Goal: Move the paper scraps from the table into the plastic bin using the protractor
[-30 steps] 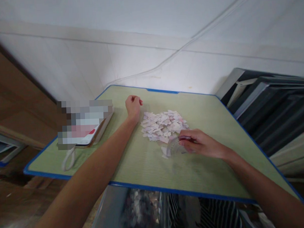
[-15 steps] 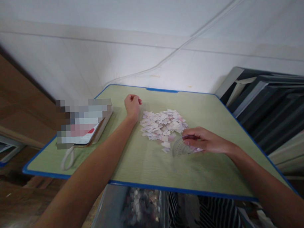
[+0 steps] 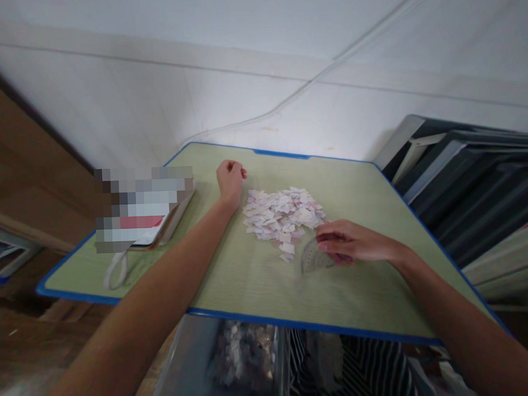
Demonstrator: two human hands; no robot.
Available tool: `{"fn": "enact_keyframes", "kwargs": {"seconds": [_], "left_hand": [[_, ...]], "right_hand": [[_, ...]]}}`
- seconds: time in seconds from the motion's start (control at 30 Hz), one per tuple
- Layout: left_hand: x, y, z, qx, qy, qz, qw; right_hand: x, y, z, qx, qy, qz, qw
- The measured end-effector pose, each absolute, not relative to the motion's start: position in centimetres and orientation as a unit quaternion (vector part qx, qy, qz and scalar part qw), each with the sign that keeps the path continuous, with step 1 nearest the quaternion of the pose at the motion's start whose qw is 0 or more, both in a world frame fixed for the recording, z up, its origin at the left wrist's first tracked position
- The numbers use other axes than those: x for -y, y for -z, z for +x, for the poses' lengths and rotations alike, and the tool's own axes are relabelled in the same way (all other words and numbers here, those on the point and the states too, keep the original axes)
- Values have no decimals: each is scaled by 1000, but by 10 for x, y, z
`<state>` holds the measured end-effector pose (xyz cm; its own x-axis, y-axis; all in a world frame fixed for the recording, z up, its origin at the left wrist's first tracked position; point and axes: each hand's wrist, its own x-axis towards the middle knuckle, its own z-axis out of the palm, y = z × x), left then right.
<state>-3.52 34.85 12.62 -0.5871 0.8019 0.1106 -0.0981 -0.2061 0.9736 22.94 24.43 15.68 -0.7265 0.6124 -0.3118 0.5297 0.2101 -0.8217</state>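
Note:
A loose pile of small torn paper pieces [image 3: 284, 212], white with pinkish tints, lies mid-table. To its right, my right hand [image 3: 347, 241] is closed on a clear protractor [image 3: 312, 258]. The curved, marked edge of the protractor faces left, and my fingers cover the rest of it. A few scraps [image 3: 286, 250] stick out from the near side of the pile, just left of the protractor. My left hand [image 3: 231, 177] rests beyond the pile's left side with its fingers curled in, and nothing shows in it.
A phone [image 3: 147, 216], partly pixelated, leans on the left of the green, blue-edged table [image 3: 249, 279]; a white strap loop [image 3: 116, 271] hangs from it. Below the front edge sits a clear bin [image 3: 243, 354] of scraps. Dark flat panels [image 3: 475, 185] lean at the right.
My right hand stays almost in place with the protractor, its fingers curled further under. Pinkish paper seen beneath that hand earlier no longer shows. My left hand is still.

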Motion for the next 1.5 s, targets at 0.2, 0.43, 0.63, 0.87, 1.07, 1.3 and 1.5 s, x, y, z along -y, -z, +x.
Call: {"fn": "enact_keyframes", "kwargs": {"seconds": [0.2,0.43,0.63,0.87,1.07,1.3,1.5], "left_hand": [[-349,-127,-36,-545,-703,324,322],[-349,-126,-35,-549,-697,333,320],[-346,-128,-34,-559,-686,336,322],[-348,-127,-33,-551,-692,335,324],[-349,-124,-33,-542,-696,340,325],[-348,-126,-33,-552,-690,337,327],[-350,-124,-34,-554,-688,341,321]], "right_hand": [[-245,-159,236,753,-570,-318,79],[-228,-150,211,783,-547,-291,55],[-224,-149,203,777,-547,-298,94],[-240,-158,225,804,-505,-309,52],[-225,-147,197,854,-416,-289,119],[-217,-139,184,830,-434,-293,192],[-219,-134,187,773,-488,-331,234]]}}
